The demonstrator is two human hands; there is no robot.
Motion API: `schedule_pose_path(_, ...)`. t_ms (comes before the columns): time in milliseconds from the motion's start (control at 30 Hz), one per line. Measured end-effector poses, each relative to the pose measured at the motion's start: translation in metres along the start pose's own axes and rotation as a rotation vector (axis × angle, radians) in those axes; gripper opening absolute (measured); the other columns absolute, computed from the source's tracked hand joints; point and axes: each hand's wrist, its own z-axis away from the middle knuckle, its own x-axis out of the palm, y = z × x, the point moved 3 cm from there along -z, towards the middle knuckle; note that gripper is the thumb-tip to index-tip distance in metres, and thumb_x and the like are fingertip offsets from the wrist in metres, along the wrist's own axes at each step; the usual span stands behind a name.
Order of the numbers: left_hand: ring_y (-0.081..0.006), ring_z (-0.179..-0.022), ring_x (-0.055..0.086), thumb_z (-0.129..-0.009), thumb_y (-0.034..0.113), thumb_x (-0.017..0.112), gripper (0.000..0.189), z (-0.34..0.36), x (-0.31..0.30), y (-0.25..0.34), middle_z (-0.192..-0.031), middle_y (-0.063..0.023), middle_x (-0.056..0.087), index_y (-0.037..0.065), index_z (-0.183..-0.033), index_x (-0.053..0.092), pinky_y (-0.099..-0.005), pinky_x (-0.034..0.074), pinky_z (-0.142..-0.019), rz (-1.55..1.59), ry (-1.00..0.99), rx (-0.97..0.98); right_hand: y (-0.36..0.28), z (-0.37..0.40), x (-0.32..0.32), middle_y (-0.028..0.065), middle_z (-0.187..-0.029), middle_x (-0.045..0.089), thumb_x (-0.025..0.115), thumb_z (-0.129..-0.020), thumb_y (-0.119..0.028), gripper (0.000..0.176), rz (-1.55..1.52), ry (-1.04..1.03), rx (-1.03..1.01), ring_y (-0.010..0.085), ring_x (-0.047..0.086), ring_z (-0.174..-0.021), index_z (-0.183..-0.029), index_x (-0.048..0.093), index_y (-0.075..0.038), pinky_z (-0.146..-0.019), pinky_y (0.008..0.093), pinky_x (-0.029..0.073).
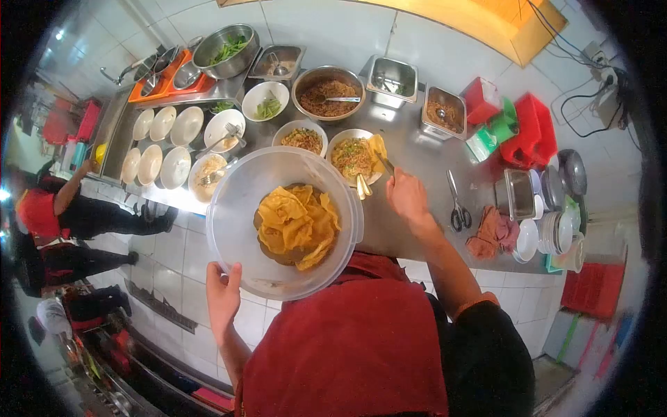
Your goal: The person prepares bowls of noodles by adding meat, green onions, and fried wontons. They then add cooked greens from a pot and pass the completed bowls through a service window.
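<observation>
Tub (233,201) w/ crisps (292,222) inside, rim in L hand (224,295); utensil (386,165) in R hand (408,200).

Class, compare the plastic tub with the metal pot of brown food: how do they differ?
The plastic tub is translucent; the metal pot is shiny.
The tub holds yellow crisps; the pot holds brown food and a spoon.
The left hand grips the tub; no hand touches the pot.
Both are round and open.
</observation>
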Motion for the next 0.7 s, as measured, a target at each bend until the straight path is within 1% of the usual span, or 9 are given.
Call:
schedule_pose_path(133, -0.0058, -0.063, 0.043, -0.091, 0.023, 0.064, 0.027, 0.004, 0.004, 0.01, -0.074, -0.0011, 0.051, 0.0, -0.09, 0.049, -0.025, 0.036, -0.052, 0.036, 0.053, -0.043, -0.003, 0.002, 0.001, 0.0261, -0.078, 0.065, 0.053, -0.087, -0.016, 0.022, 0.001, -0.011, -0.009, 0.0426, 0.065, -0.073, -0.093, 0.059, 0.005, -0.066, 0.0501, 0.053)
schedule_pose_path(200, -0.006, -0.06, 0.041, -0.091, 0.024, 0.064, 0.029, 0.004, 0.001, 0.016, -0.069, -0.0008, 0.05, 0.0, -0.087, 0.05, -0.0251, 0.035, -0.051, -0.04, 0.036, 0.02, -0.006, 0.004, 0.001, 0.0265, -0.078, 0.065, 0.053, -0.087, -0.015, 0.023, 0.0, -0.019, -0.045, 0.0424, 0.065, -0.073, -0.096, 0.059, 0.006, -0.065, 0.0499, 0.053)
schedule_pose_path(267, -0.0062, -0.059, 0.041, -0.09, 0.024, 0.065, 0.029, -0.001, -0.002, 0.015, -0.067, -0.0005, 0.049, -0.001, -0.086, 0.05, -0.025, 0.035, -0.051, -0.073, 0.038, 0.016, -0.006, 0.01, -0.018, 0.0271, -0.078, 0.064, 0.052, -0.088, -0.015, 0.025, -0.018, -0.012, 0.039, 0.0428, 0.064, -0.071, -0.103, 0.058, 0.005, -0.066, 0.0513, 0.052)
schedule_pose_path(400, -0.007, -0.058, 0.041, -0.089, 0.026, 0.066, 0.031, -0.005, 0.0, 0.002, -0.064, -0.0004, 0.049, -0.001, -0.084, 0.052, -0.0259, 0.036, -0.051, 0.003, 0.037, -0.014, 0.014, 0.029, -0.059, 0.0266, -0.079, 0.063, 0.053, -0.091, -0.018, 0.026, -0.145, 0.001, 0.009, 0.0445, 0.063, -0.074, -0.112, 0.057, -0.002, -0.066, 0.0488, 0.049)
schedule_pose_path(467, -0.008, -0.06, 0.043, -0.089, 0.026, 0.065, 0.031, -0.008, -0.001, -0.005, -0.066, -0.0014, 0.052, -0.002, -0.084, 0.053, -0.0271, 0.038, -0.053, -0.018, 0.03, -0.01, 0.021, 0.045, -0.102, 0.0209, -0.077, 0.065, 0.053, -0.092, -0.019, 0.03, -0.164, -0.025, 0.014, 0.038, 0.064, -0.068, -0.117, 0.055, -0.002, -0.064, 0.0433, 0.049)
schedule_pose_path(533, -0.0085, -0.062, 0.046, -0.09, 0.025, 0.065, 0.03, -0.007, 0.001, -0.004, -0.069, -0.0024, 0.055, -0.003, -0.087, 0.055, -0.0268, 0.04, -0.055, 0.036, 0.021, -0.005, 0.015, 0.062, -0.146, 0.0138, -0.079, 0.065, 0.052, -0.094, -0.015, 0.03, -0.26, 0.127, -0.041, 0.0261, 0.06, -0.062, -0.121, 0.055, -0.002, -0.06, 0.037, 0.047)
schedule_pose_path(600, -0.0089, -0.065, 0.049, -0.09, 0.025, 0.065, 0.03, -0.005, 0.004, 0.007, -0.072, -0.0034, 0.058, -0.004, -0.09, 0.057, -0.0265, 0.042, -0.058, 0.085, -0.003, 0.006, -0.022, 0.066, -0.194, 0.0087, -0.085, 0.064, 0.051, -0.095, -0.011, 0.03, -0.419, 0.08, 0.068, 0.0188, 0.054, -0.063, -0.123, 0.055, -0.002, -0.061, 0.0306, 0.047)
schedule_pose_path(633, -0.0093, -0.068, 0.052, -0.09, 0.024, 0.064, 0.029, -0.003, 0.005, 0.019, -0.076, -0.0048, 0.06, -0.005, -0.094, 0.058, -0.0264, 0.044, -0.061, 0.115, -0.044, -0.011, -0.043, 0.065, -0.208, 0.0087, -0.085, 0.064, 0.051, -0.095, -0.011, 0.03, -0.413, 0.073, 0.067, 0.0188, 0.054, -0.063, -0.123, 0.055, -0.002, -0.061, 0.0306, 0.047)
schedule_pose_path(700, -0.0097, -0.072, 0.055, -0.09, 0.023, 0.064, 0.03, 0.0, 0.007, 0.028, -0.081, -0.0062, 0.063, -0.005, -0.098, 0.059, -0.0264, 0.046, -0.065, 0.149, -0.091, -0.028, -0.094, 0.06, -0.213, 0.0099, -0.086, 0.064, 0.054, -0.093, -0.017, 0.033, -0.413, -0.2, -0.106, 0.017, 0.061, -0.077, -0.122, 0.056, -0.002, -0.072, 0.0309, 0.048)
